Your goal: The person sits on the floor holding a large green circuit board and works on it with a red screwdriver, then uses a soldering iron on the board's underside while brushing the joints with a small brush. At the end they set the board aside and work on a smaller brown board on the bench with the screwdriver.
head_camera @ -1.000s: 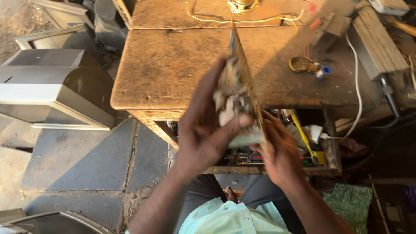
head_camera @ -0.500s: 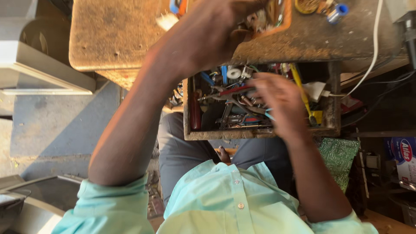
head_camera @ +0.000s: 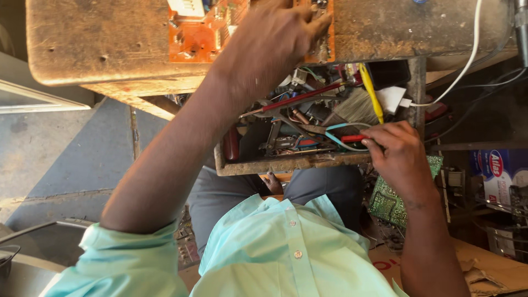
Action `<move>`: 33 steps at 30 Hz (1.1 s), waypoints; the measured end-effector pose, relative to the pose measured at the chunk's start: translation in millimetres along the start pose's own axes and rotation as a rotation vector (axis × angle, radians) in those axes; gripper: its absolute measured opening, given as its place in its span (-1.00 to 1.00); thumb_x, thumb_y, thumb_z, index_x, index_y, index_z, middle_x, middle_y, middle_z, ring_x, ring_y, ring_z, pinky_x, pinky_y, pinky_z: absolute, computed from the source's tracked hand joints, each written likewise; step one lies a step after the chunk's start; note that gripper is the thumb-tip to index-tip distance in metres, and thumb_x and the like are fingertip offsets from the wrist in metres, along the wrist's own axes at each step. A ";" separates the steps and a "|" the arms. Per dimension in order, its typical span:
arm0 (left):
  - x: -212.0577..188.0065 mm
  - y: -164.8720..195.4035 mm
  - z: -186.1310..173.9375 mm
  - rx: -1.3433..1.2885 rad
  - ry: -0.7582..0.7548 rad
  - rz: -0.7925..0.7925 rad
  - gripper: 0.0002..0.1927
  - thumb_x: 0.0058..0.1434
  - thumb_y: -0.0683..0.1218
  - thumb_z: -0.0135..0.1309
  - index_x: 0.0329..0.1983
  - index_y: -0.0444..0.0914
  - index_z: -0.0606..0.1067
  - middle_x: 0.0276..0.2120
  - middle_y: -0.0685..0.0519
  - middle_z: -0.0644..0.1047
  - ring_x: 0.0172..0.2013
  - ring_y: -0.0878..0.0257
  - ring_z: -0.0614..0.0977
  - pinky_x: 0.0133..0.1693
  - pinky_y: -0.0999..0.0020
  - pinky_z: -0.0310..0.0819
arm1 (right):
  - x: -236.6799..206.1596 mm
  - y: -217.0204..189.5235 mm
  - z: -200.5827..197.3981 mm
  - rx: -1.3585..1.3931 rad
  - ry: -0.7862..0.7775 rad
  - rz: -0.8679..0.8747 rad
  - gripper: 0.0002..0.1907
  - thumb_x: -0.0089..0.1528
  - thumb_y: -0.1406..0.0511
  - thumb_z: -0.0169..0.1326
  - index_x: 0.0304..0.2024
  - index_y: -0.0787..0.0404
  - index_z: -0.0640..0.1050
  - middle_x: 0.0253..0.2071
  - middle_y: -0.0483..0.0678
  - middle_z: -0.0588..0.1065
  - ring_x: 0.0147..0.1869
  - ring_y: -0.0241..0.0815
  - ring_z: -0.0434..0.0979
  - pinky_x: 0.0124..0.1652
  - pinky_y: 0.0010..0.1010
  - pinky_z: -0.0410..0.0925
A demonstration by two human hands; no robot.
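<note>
- You are closing your right hand (head_camera: pixel 404 157) on a red-handled tool (head_camera: pixel 355 138) in the open drawer (head_camera: pixel 286 164); keep pinching near the handle end, clear of the tangled wires.
- You are pressing your left hand (head_camera: pixel 275 36), fingers spread flat, on the orange circuit board (head_camera: pixel 195 33) on the workbench (head_camera: pixel 82 44); keep steadying it.
- Compared with half a second ago, your right hand is now gripping the tool rather than rummaging.

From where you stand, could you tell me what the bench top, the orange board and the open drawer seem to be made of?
Bench top: apparently bare wood, worn matt brown, pitted and scratched. Orange board: looks like a printed circuit board, a flat orange laminate carrying small parts. Open drawer: probably rough unpainted wood, judging by its chipped, grainy front edge.
</note>
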State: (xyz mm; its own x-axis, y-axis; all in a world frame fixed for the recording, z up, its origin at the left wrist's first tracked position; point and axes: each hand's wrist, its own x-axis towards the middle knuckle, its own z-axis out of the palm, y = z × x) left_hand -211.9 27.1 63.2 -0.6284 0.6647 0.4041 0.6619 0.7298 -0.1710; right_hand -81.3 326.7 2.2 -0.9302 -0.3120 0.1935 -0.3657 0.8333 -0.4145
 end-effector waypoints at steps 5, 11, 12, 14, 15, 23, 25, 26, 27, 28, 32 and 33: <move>5.0 -9.4 -20.5 -0.060 -0.114 -0.072 -0.62 0.29 0.10 0.23 0.16 -0.02 0.58 -0.48 0.02 0.56 -0.38 0.09 0.61 -0.36 0.10 0.41 | 5.3 0.7 3.4 -0.113 -0.060 -0.109 -0.85 0.17 0.41 0.24 -0.19 0.20 0.68 -0.16 -0.04 0.63 -0.06 0.01 0.56 0.00 -0.15 0.39; 12.5 -46.1 -34.7 -0.298 -0.308 -0.210 -0.59 0.16 0.22 0.36 -0.07 -0.10 0.64 -0.40 -0.04 0.56 -0.26 0.01 0.62 -0.04 0.14 0.47 | 35.7 -8.1 -7.8 -0.105 -0.346 -0.094 -0.75 0.06 0.41 0.18 -0.20 0.14 0.68 -0.33 -0.01 0.52 -0.16 0.04 0.57 -0.14 -0.14 0.45; 14.7 -49.0 -36.6 -0.265 -0.386 -0.229 -0.51 0.13 0.27 0.39 -0.18 -0.21 0.64 -0.37 -0.03 0.56 -0.18 0.03 0.64 0.09 0.18 0.48 | 39.2 -10.1 -10.3 -0.133 -0.390 -0.085 -0.71 0.04 0.44 0.17 -0.19 0.12 0.68 -0.36 0.00 0.49 -0.17 0.03 0.57 -0.16 -0.14 0.46; 19.1 -53.1 -40.1 -0.388 -0.190 -0.134 -0.53 -0.11 0.22 0.48 -0.22 -0.11 0.68 -0.35 0.00 0.60 -0.14 0.04 0.63 0.17 0.00 0.28 | 45.4 -14.4 -10.9 -0.188 -0.444 -0.091 -0.69 0.05 0.42 0.17 -0.14 0.14 0.66 -0.34 -0.02 0.47 -0.18 0.01 0.58 -0.13 -0.14 0.47; 21.2 -54.7 -40.8 -0.452 -0.095 -0.083 -0.50 -0.24 0.19 0.52 -0.23 -0.05 0.70 -0.35 0.02 0.61 -0.12 0.04 0.63 0.22 -0.09 0.18 | 47.8 -15.8 -10.0 -0.216 -0.474 -0.089 -0.68 0.06 0.42 0.17 -0.12 0.15 0.65 -0.34 -0.03 0.46 -0.19 -0.01 0.59 -0.12 -0.15 0.47; 23.1 -59.4 -34.8 -0.392 -0.342 -0.182 -0.60 -0.20 0.13 0.47 -0.34 -0.12 0.67 -0.36 0.02 0.59 -0.12 0.12 0.61 0.33 0.20 0.17 | 32.9 -35.9 -17.2 0.057 -0.139 0.054 -0.76 0.19 0.37 0.16 -0.08 0.30 0.55 -0.23 0.08 0.56 -0.22 -0.04 0.65 -0.27 -0.23 0.50; 24.5 -62.5 -33.4 -0.386 -0.338 -0.192 -0.58 -0.22 0.13 0.48 -0.40 -0.20 0.65 -0.38 -0.01 0.58 -0.15 0.08 0.62 0.31 0.21 0.18 | 33.3 -46.5 -22.0 0.169 0.118 0.010 -0.72 0.22 0.39 0.20 -0.03 0.34 0.53 -0.15 0.13 0.59 -0.14 -0.01 0.68 -0.20 -0.25 0.52; 25.4 -63.3 -33.2 -0.392 -0.339 -0.194 -0.57 -0.22 0.14 0.49 -0.41 -0.22 0.64 -0.40 -0.02 0.58 -0.18 0.07 0.62 0.31 0.20 0.18 | 31.7 -54.6 -22.3 0.168 0.242 -0.069 -0.72 0.24 0.43 0.20 0.00 0.34 0.52 -0.09 0.14 0.59 -0.05 0.02 0.68 -0.11 -0.25 0.54; 26.0 -63.7 -33.3 -0.399 -0.342 -0.196 -0.56 -0.22 0.14 0.49 -0.43 -0.23 0.63 -0.43 -0.04 0.57 -0.22 0.05 0.63 0.30 0.19 0.17 | 31.6 -63.5 -20.4 0.166 0.364 -0.146 -0.71 0.27 0.46 0.21 0.03 0.35 0.51 -0.03 0.16 0.59 0.04 0.05 0.68 -0.02 -0.26 0.55; 26.2 -63.7 -33.8 -0.437 -0.318 -0.180 -0.62 -0.24 0.10 0.47 -0.44 -0.18 0.65 -0.46 -0.02 0.58 -0.23 0.05 0.63 0.30 0.18 0.17 | 34.7 -71.6 -16.3 0.191 0.410 -0.177 -0.69 0.25 0.48 0.23 0.03 0.36 0.50 -0.02 0.17 0.59 0.05 0.04 0.67 0.01 -0.25 0.55; 26.4 -62.8 -37.0 -0.495 -0.254 -0.118 -0.74 -0.24 0.06 0.45 -0.51 -0.09 0.68 -0.55 0.03 0.59 -0.28 0.06 0.64 0.29 0.12 0.17 | 56.7 -94.6 7.9 0.218 0.578 -0.307 -0.65 0.23 0.54 0.27 0.03 0.42 0.48 0.02 0.23 0.57 0.11 0.06 0.65 0.06 -0.23 0.56; 26.3 -62.2 -37.7 -0.491 -0.251 -0.105 -0.74 -0.23 0.08 0.45 -0.53 -0.10 0.68 -0.57 0.03 0.58 -0.28 0.08 0.64 0.29 0.10 0.16 | 61.8 -98.0 13.9 0.206 0.611 -0.337 -0.65 0.24 0.55 0.27 0.03 0.44 0.47 0.03 0.26 0.56 0.12 0.07 0.65 0.06 -0.24 0.56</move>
State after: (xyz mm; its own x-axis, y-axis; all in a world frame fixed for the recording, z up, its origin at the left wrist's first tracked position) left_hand -254.2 -6.9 118.3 -0.7393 0.6542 0.1597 0.6655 0.6737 0.3212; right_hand -103.4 219.4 42.5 -0.6042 -0.1758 0.7772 -0.6839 0.6150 -0.3925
